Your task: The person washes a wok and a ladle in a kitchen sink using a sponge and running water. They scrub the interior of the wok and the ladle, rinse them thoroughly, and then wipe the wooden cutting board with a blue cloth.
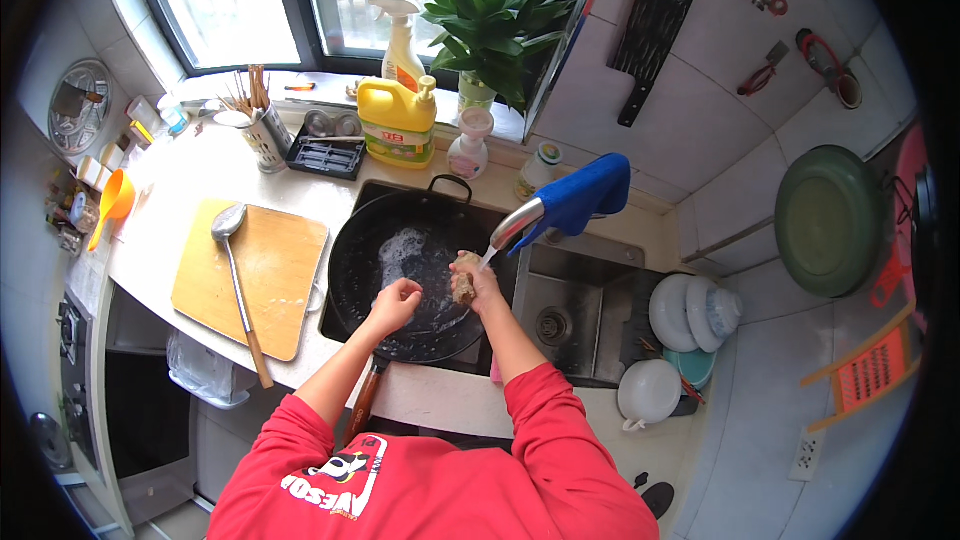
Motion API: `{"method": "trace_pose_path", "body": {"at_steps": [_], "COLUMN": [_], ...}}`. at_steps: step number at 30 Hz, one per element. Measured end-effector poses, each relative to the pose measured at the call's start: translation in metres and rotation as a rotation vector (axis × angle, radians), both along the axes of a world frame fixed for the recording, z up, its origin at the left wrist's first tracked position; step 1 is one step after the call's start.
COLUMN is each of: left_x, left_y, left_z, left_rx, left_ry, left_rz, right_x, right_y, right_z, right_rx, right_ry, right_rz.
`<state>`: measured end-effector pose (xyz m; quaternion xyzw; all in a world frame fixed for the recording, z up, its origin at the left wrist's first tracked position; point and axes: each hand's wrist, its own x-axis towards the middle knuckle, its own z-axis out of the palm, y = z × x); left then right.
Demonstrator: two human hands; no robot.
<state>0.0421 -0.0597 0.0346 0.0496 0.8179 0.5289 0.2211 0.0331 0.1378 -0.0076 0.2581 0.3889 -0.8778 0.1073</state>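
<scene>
One black wok (360,265) sits in the sink (585,285), foam (402,248) on its inner surface. Right hand (480,278): grip closed around a brown, lumpy piece (463,289) above the wok, beside the faucet (517,224) stream. Left hand (397,303): curled over the wok; I cannot tell whether its grip is pressed together.

Big red from the sweatshirt (430,490), with a black-and-white print (343,467)! The wok (357,255) is all black, white foam (400,250) streaking it; the lump (463,288), tan-brown. Vivid blue on the cloth (585,198), silver on the tap (517,223)! Yellow for the jug (392,105), deep green for the plant (490,15), bright orange for the scoop (117,196), honey-tan for the board (287,270), and here's a black cleaver (655,28), streaked with grey!
</scene>
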Motion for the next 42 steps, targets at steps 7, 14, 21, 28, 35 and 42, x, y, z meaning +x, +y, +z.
{"method": "trace_pose_path", "body": {"at_steps": [7, 14, 21, 28, 35, 42], "left_x": [0.021, 0.027, 0.007, 0.035, 0.130, 0.142], "left_y": [-0.017, -0.023, -0.021, -0.061, -0.150, -0.153], "left_z": [0.025, 0.012, 0.026, 0.067, -0.019, -0.038], "left_rx": [0.000, -0.010, -0.024, -0.517, 0.040, 0.569], "left_ry": [-0.014, 0.033, 0.128, 0.010, -1.047, -1.197], "left_rz": [-0.041, -0.064, -0.081, -0.195, -0.264, -0.055], "right_x": [-0.019, -0.016, 0.051, 0.113, 0.159, 0.148], "right_y": [-0.008, -0.025, 0.013, 0.150, 0.123, 0.067], "right_z": [0.002, -0.068, -0.003, 0.026, 0.053, 0.072], "right_rx": [0.084, 0.754, 0.402, 0.230, 0.674, 2.073], "right_ry": [-0.219, -0.474, -0.261, -0.263, -0.158, 0.034], "right_rz": [-0.005, -0.077, 0.285, -0.059, 0.075, 0.253]}}
